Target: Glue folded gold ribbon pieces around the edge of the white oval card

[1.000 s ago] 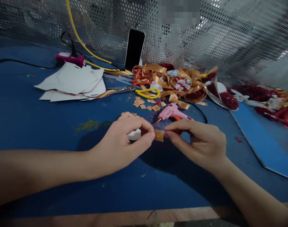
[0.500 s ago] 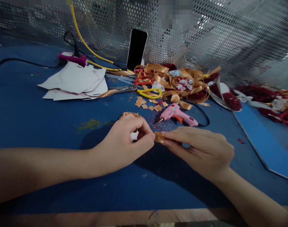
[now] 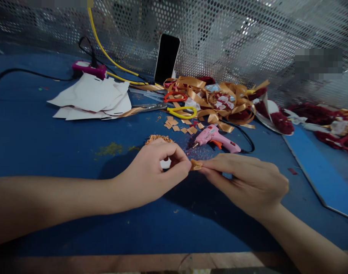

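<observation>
Between the fingertips of both hands is a small gold ribbon piece (image 3: 196, 164), creased and bunched. My left hand (image 3: 157, 167) pinches its left end with thumb and forefinger. From the other side, my right hand (image 3: 245, 180) grips the right end the same way. Partly hidden behind my left hand lies a white piece with a gold ruffled edge (image 3: 159, 139). A pink glue gun (image 3: 216, 139) rests on its side just beyond my right hand. Several cut ribbon squares (image 3: 171, 123) lie scattered past the hands.
Scissors with a yellow handle (image 3: 182, 112) lie beside stacked white sheets (image 3: 91, 95). Gold ribbon is heaped (image 3: 231, 99) at the back. A phone (image 3: 167, 59) leans against the perforated metal screen (image 3: 214, 45). A purple power socket (image 3: 89, 69) sits back left, a blue board (image 3: 319, 167) right.
The ribbon piece was flat and square between the fingers; now it is folded and bunched. Both hands appear slightly further right, as the whole view has shifted a little.
</observation>
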{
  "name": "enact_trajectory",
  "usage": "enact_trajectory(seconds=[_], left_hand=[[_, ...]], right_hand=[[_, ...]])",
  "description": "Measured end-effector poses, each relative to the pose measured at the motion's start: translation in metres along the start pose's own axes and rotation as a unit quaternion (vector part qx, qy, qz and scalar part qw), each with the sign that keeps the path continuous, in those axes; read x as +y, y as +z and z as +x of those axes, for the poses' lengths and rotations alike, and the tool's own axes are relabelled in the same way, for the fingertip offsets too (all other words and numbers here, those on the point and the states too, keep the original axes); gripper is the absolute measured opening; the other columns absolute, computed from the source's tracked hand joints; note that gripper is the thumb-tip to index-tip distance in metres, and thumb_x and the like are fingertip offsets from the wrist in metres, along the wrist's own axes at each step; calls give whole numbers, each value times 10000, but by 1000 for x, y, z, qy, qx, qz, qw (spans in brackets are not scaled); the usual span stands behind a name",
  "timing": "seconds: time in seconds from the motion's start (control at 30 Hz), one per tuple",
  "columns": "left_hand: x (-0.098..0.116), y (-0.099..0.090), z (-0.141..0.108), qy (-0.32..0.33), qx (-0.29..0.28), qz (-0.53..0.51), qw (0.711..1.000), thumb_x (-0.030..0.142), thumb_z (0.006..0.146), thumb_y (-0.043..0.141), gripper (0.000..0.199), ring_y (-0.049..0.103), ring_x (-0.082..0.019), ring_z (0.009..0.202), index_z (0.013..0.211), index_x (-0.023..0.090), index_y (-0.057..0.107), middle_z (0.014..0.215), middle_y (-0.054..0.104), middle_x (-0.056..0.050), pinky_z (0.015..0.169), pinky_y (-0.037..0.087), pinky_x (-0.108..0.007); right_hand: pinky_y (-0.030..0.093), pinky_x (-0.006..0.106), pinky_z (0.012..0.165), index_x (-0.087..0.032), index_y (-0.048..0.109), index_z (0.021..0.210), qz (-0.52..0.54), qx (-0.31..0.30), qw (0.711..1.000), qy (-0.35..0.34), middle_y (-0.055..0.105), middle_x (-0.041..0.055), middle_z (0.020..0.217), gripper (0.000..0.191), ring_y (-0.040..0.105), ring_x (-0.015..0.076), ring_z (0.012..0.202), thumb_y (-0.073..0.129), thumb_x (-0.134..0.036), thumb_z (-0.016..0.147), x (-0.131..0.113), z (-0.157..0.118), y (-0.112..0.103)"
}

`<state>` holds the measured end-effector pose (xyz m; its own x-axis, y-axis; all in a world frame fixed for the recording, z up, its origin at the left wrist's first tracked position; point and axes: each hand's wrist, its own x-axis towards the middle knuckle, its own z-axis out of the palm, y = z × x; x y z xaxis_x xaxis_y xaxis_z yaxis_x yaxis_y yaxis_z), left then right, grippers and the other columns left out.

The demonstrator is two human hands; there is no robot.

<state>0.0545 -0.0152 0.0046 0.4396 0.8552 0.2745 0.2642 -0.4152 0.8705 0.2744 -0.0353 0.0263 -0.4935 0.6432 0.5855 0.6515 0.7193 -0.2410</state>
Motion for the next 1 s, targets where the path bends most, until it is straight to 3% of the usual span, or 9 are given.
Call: enact_trajectory(seconds=[0.17,0.33,0.67,1.0], left_hand=[[-2,1,2,32,1,0,999,222,951,570,185,659,-154,857,934,241,753,870,766,34,783,464,-287],[-4,3,1,61,9,-22,998,210,860,736,70,674,-168,836,893,245,787,829,780,27,858,479,-311],[-4,4,2,66,21,-67,995,207,835,801,67,669,-139,791,900,223,811,818,781,20,786,497,-273],[-6,3,0,19,7,-96,995,220,863,775,64,680,-135,775,903,228,825,799,778,22,709,511,-243]], right_hand=[[529,248,500,-331,750,929,26,11,999,34,769,-54,720,152,692,125,556,740,-193,868,0,-1,-4],[530,250,492,-312,759,917,78,14,996,39,771,-38,722,161,692,129,548,750,-168,846,1,-2,-3],[534,248,482,-298,715,903,75,11,997,17,744,-35,677,170,692,138,554,746,-147,833,-1,-2,-3],[513,219,474,-301,718,858,37,9,999,13,731,-45,635,126,676,115,526,732,-175,853,-3,1,-4]])
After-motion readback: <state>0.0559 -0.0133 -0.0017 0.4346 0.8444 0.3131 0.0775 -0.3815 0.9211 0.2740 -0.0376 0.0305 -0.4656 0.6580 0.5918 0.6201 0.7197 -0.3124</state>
